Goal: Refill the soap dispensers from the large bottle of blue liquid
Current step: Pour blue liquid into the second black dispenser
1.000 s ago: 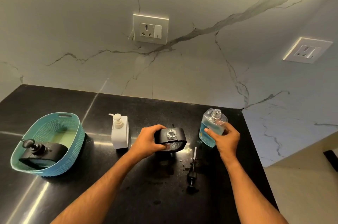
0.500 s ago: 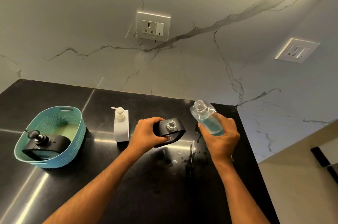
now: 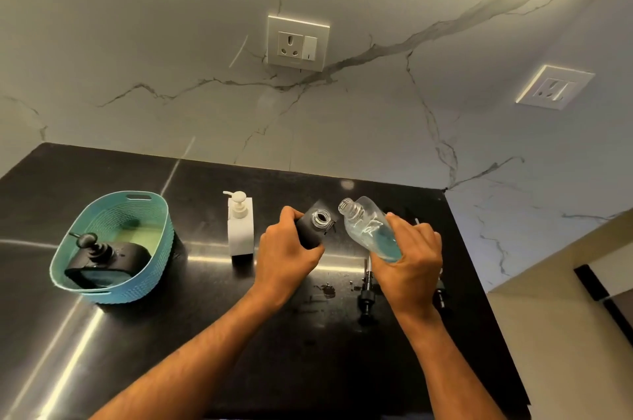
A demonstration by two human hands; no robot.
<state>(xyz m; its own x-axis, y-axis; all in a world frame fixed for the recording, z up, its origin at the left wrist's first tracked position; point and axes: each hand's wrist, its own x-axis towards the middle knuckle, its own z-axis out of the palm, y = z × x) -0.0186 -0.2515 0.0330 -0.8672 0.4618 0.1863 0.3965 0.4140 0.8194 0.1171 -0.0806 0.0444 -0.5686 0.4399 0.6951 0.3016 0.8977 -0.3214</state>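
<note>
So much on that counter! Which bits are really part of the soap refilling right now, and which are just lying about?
In use:
- clear bottle of blue liquid, tilted, gripped by the right hand
- open black dispenser, held by the left hand
- loose pump on the counter

Lying about:
- white dispenser, pump on
- teal basket holding another black dispenser
- wall sockets

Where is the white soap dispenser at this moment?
In the head view, the white soap dispenser stands upright on the black counter, between the teal basket on its left and the left hand on its right.
</note>
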